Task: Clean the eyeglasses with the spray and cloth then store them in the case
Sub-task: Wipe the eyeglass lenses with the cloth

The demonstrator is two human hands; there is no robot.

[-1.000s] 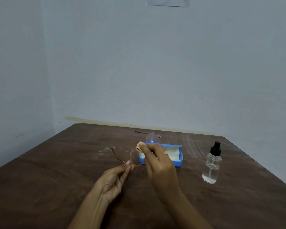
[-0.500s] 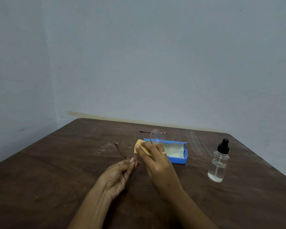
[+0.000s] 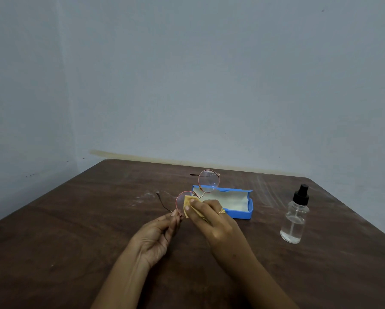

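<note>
While the right hand point(image 3: 211, 221) pinches the cloth point(image 3: 188, 200) over the nearer lens, hiding most of it, the left hand point(image 3: 156, 235) clamps its fingertips on the glasses point(image 3: 209, 181) at the hinge (above the table's point(image 3: 75, 241) middle). The open case point(image 3: 242, 210) is partly covered; the bottle point(image 3: 295, 219) stands near the right edge.

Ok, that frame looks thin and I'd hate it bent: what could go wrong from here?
The left hand pinches the eyeglasses only at one corner while the right hand presses the yellow cloth on the near lens; hard pressure might bend the frame or twist it loose. The far lens hangs close to the open blue case, so a slip could knock it on the rim.
</note>
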